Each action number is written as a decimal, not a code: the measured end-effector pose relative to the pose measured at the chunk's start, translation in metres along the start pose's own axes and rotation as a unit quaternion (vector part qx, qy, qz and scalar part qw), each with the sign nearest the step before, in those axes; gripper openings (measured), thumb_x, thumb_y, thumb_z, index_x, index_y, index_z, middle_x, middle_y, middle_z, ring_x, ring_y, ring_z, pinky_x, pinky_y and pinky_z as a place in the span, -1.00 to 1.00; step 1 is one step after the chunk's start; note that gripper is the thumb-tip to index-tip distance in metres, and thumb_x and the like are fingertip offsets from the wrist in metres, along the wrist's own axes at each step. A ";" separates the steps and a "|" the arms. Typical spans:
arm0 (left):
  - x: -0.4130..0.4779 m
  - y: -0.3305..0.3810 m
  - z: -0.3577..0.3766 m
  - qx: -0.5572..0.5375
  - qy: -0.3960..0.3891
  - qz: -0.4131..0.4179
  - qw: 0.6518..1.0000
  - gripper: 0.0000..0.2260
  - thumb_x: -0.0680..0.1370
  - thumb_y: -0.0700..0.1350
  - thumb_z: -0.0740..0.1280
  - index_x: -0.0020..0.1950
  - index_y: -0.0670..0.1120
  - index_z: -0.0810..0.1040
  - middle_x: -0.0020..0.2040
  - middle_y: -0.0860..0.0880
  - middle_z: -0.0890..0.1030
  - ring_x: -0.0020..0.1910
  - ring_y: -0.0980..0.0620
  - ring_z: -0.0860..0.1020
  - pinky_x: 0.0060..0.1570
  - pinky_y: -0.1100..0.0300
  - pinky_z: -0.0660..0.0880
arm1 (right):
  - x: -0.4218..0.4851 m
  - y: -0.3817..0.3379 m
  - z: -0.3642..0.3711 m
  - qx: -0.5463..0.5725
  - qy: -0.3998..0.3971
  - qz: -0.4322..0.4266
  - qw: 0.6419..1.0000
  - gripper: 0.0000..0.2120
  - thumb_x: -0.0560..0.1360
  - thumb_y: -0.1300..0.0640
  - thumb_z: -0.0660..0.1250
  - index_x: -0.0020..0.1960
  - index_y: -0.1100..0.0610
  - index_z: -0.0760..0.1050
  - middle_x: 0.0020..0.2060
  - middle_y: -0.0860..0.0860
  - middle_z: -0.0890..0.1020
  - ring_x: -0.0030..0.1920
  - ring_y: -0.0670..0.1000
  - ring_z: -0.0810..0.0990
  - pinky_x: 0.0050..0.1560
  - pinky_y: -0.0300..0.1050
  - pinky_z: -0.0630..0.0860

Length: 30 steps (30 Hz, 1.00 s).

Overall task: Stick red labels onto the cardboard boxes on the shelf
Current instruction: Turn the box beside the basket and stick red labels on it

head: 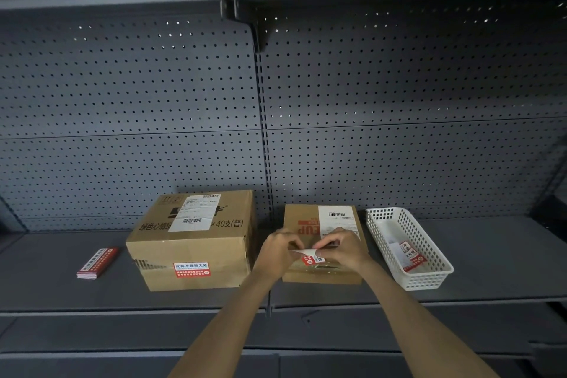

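Two cardboard boxes sit on the shelf (pixel 491 261) in my feed. The larger box (pixel 191 239) is at 7 o'clock and already carries a stuck label (pixel 192 270) on its front face. The smaller box (pixel 322 224) is at 6 o'clock, just beside it, and I see no label pressed flat on it yet.

The stack of labels (pixel 97 263) lies at 8 o'clock, well apart from the work. The white basket (pixel 429 281) stands at 4 o'clock, just beside the smaller box; I judge it is kept within easy reach to take peeled backings, as papers lie in it.

Both hands are close together above the smaller box's near edge. The left hand (pixel 277 250) and right hand (pixel 340 247) each have fingers curled in a pinch on one red label (pixel 310 259), whose white backing curls up between them. Which hand has the backing and which the sticker, I cannot tell. Holding it right over the box top suggests that is where it will go.
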State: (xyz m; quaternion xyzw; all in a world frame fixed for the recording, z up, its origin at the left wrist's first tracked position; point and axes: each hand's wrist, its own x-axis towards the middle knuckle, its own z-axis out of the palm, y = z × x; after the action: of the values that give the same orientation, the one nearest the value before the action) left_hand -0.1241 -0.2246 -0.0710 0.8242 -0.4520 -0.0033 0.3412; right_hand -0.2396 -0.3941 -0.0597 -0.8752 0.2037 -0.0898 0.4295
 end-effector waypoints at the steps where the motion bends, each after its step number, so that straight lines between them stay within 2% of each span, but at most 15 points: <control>1: 0.000 -0.001 0.000 0.000 0.005 0.001 1.000 -0.87 0.35 -0.18 0.59 -0.16 -0.04 0.71 -0.15 0.16 0.55 -0.05 0.14 0.56 0.01 0.07 0.55 | 0.000 0.000 0.000 0.006 -0.002 0.001 1.000 -0.77 0.31 0.11 0.63 -0.21 -0.21 0.71 -0.04 -0.14 0.63 0.05 -0.11 0.56 0.18 -0.06 0.51; 8: -0.004 0.001 -0.004 0.010 0.004 0.026 1.000 -0.90 0.40 -0.18 0.57 -0.14 -0.03 0.72 -0.10 0.11 0.63 -0.05 0.20 0.57 0.08 0.19 0.54 | -0.001 0.000 -0.002 0.020 -0.014 -0.005 1.000 -0.81 0.32 0.15 0.62 -0.15 -0.11 0.74 -0.05 -0.13 0.63 0.04 -0.12 0.55 0.01 -0.24 0.42; 15: -0.003 0.003 -0.010 0.009 -0.031 0.036 0.999 -0.94 0.46 -0.15 0.53 -0.09 -0.08 0.72 -0.05 0.04 0.69 -0.03 0.16 0.61 0.11 0.20 0.55 | 0.001 0.001 -0.005 0.027 -0.035 -0.001 0.999 -0.82 0.32 0.13 0.62 -0.13 -0.08 0.74 -0.03 -0.13 0.61 0.06 -0.10 0.56 0.10 -0.18 0.49; 17: -0.003 0.002 -0.010 0.006 -0.036 0.036 0.999 -0.93 0.46 -0.12 0.53 -0.09 -0.08 0.73 -0.03 0.03 0.70 0.00 0.16 0.61 0.14 0.22 0.54 | 0.001 0.002 -0.005 0.024 -0.037 -0.001 0.999 -0.82 0.32 0.12 0.62 -0.12 -0.07 0.74 -0.03 -0.12 0.61 0.06 -0.09 0.56 0.08 -0.20 0.47; 20: -0.006 -0.001 -0.008 0.010 -0.039 0.031 0.999 -0.92 0.48 -0.12 0.52 -0.07 -0.09 0.73 0.10 0.01 0.69 0.14 0.14 0.59 0.24 0.38 0.42 | 0.002 0.003 -0.005 0.023 -0.036 -0.004 0.999 -0.82 0.33 0.12 0.62 -0.09 -0.05 0.74 -0.02 -0.09 0.60 0.04 -0.10 0.55 0.00 -0.26 0.43; 23: -0.007 -0.003 -0.008 0.011 -0.040 0.025 0.999 -0.91 0.48 -0.12 0.52 -0.05 -0.09 0.73 0.18 0.02 0.67 0.22 0.15 0.56 0.20 0.60 0.23 | 0.003 0.004 -0.004 0.017 -0.033 -0.009 0.999 -0.83 0.33 0.10 0.62 -0.12 -0.10 0.73 -0.02 -0.10 0.60 0.05 -0.08 0.55 0.05 -0.21 0.47; 30: -0.007 -0.004 -0.008 0.010 -0.060 0.032 0.998 -0.90 0.49 -0.15 0.51 -0.03 -0.15 0.72 0.22 -0.04 0.66 0.24 0.10 0.56 0.20 0.65 0.17 | 0.003 0.007 -0.005 0.011 -0.033 -0.018 0.999 -0.83 0.32 0.09 0.62 -0.15 -0.12 0.73 -0.04 -0.09 0.60 0.03 -0.08 0.56 0.10 -0.16 0.50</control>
State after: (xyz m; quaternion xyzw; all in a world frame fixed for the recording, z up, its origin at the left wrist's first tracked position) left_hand -0.1231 -0.2135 -0.0695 0.8110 -0.4979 -0.0370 0.3048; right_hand -0.2406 -0.4027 -0.0620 -0.8762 0.1731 -0.0710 0.4442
